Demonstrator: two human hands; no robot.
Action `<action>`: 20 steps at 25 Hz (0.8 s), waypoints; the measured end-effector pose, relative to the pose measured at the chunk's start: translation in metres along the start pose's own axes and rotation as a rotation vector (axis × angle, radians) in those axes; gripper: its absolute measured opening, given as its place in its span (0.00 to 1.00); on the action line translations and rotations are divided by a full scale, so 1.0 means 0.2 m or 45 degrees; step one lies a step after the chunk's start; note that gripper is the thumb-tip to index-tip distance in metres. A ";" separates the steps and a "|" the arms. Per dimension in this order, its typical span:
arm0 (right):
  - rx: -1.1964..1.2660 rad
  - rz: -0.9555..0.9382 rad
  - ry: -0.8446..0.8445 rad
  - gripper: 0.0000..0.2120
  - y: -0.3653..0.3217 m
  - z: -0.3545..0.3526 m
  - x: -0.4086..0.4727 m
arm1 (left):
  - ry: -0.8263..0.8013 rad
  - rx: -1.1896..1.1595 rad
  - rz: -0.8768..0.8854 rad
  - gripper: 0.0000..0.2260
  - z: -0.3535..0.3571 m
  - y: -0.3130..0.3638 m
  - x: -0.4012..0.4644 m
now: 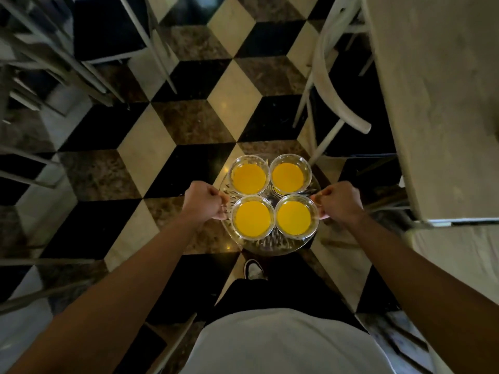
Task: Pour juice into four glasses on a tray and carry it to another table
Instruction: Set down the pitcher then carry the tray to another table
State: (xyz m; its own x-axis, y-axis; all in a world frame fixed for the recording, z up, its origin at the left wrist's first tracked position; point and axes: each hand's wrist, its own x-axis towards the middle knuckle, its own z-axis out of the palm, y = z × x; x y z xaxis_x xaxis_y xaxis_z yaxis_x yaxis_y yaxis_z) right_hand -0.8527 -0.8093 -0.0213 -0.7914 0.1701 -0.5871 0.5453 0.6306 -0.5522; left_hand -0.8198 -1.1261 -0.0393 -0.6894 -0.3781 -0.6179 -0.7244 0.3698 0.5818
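over tiled floor (189, 125), tray (270, 245) w/ 4 glasses (251, 221), chair (334, 85) + table (437, 90) right

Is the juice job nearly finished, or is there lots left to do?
The pouring looks done: all four glasses on the clear tray hold orange juice. The carrying is in hand: the left hand and right hand grip the tray's opposite sides, holding it above the checkered floor. What is left is setting it down; a table stands to the right, though whether it is the one meant cannot be told.
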 end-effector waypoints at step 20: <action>0.008 -0.093 -0.036 0.13 -1.35 -0.24 1.51 | 0.013 -0.153 -0.056 0.07 -0.38 1.19 1.46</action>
State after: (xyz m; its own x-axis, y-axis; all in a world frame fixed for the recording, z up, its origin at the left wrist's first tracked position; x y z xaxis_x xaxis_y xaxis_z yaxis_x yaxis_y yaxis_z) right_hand -1.2520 -0.8913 -0.0206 -0.8209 0.1022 -0.5618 0.4883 0.6355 -0.5980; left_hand -1.1936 -1.2135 -0.0404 -0.6563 -0.4008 -0.6392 -0.7495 0.2484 0.6137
